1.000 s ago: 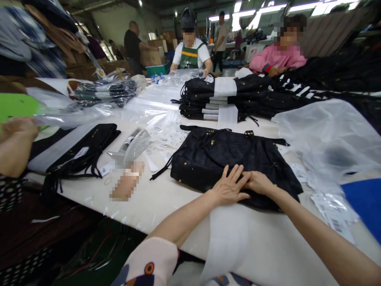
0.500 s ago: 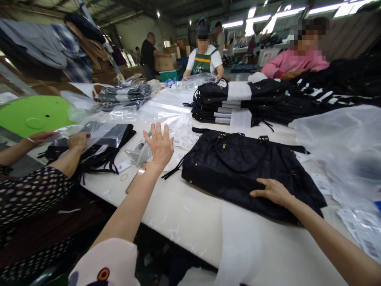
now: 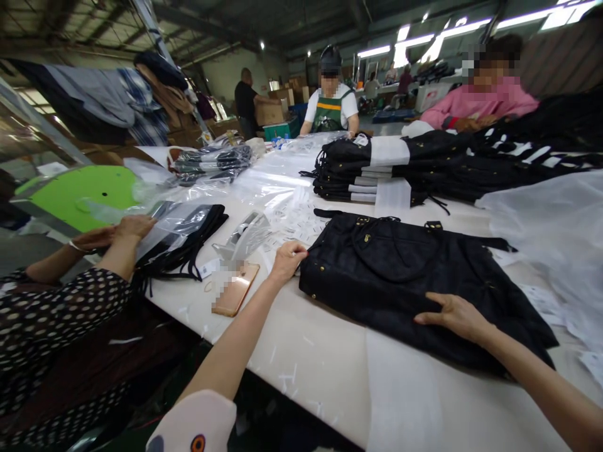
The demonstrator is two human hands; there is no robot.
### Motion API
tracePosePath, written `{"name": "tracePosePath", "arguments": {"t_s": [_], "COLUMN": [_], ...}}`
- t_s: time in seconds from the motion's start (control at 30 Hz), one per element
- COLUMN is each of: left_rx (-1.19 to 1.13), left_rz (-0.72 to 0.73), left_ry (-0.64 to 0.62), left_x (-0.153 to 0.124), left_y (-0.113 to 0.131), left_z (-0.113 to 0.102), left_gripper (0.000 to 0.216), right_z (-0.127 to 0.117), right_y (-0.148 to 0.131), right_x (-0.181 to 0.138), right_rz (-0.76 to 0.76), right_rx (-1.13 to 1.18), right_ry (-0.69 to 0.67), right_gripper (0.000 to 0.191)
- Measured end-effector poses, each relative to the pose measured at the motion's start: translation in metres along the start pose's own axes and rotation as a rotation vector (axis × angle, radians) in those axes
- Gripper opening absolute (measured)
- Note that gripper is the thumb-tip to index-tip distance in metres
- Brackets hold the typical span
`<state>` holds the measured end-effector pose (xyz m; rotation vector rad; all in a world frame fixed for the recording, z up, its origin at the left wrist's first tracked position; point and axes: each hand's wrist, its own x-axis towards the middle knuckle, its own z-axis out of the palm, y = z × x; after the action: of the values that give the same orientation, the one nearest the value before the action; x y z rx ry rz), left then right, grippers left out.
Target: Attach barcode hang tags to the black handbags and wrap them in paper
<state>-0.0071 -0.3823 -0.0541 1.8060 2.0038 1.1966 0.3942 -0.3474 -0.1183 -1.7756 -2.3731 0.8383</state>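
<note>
A black handbag [image 3: 377, 270] with gold-coloured studs and looped handles lies flat before me. At its left side, my left hand [image 3: 288, 262] is closed, thumb and fingers pinched on the side cord, which the hand mostly hides. My right hand [image 3: 455, 316] rests on the bag's lower right front, thumb and forefinger apart, pressing on the fabric without gripping it. Under the bag's front edge a white paper strip [image 3: 400, 389] runs toward me.
Banded black bags [image 3: 343, 169] are stacked behind. A phone [image 3: 238, 292] and a tape dispenser [image 3: 245, 232] are left of my hand. A co-worker's hands [image 3: 134, 227] handle a plastic-wrapped bag [image 3: 188, 220] at left. Clear plastic [image 3: 556, 226] lies right; another person stands across the table.
My left hand has moved from spread and raised above the table to the bag's left side, closing on the cord there. My right hand stays on the bag. The view has shifted slightly.
</note>
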Motion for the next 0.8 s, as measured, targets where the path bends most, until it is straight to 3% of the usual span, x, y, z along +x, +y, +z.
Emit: {"name": "tracePosePath", "arguments": {"t_s": [0.07,0.13,0.17,0.23,0.3,0.37,0.47,0.53,0.6,0.67,0.73,0.8], "left_rx": [0.051,0.103,0.123,0.138,0.103,0.032,-0.049,-0.058,0.005,0.167,0.340,0.454], "left_rz": [-0.158,-0.224,-0.183,-0.001,0.212,0.298,0.208,0.062,-0.081,-0.172,-0.199,-0.132], "left_ry": [0.190,0.335,0.339,0.226,0.022,-0.120,-0.159,-0.085,0.058,0.199,0.284,0.275], "left_x": [0.007,0.009,0.007,0.000,-0.010,-0.018,-0.017,-0.008,0.007,0.020,0.024,0.019], "left_y": [-0.007,-0.009,-0.008,-0.002,0.008,0.015,0.013,0.007,0.001,-0.004,-0.004,0.001], "left_z": [-0.024,-0.047,-0.055,-0.058,-0.040,-0.010,0.030,0.037,0.023,-0.006,-0.038,-0.059], "left_gripper": [0.008,0.013,0.016,0.015,0.013,0.017,0.007,0.013,0.017,0.022,0.022,0.021], "right_z": [0.000,0.001,0.001,0.002,0.003,0.004,0.005,0.005,0.005,0.006,0.010,0.018], "right_y": [0.000,0.001,0.001,0.002,0.003,0.005,0.006,0.007,0.006,0.008,0.014,0.026], "right_x": [0.000,0.000,0.000,0.001,0.002,0.003,0.003,0.003,0.003,0.003,0.005,0.011], "right_rz": [-0.013,-0.013,-0.006,0.007,0.004,-0.009,-0.002,0.007,0.000,-0.017,-0.031,-0.040], "right_rx": [0.015,0.021,0.021,0.018,0.019,0.023,0.025,0.028,0.037,0.053,0.079,0.114], "right_ry": [0.002,0.012,0.016,0.018,0.017,0.024,0.028,0.025,0.039,0.060,0.082,0.108], "right_gripper": [0.063,0.062,0.063,0.067,0.070,0.069,0.071,0.071,0.069,0.067,0.064,0.060]}}
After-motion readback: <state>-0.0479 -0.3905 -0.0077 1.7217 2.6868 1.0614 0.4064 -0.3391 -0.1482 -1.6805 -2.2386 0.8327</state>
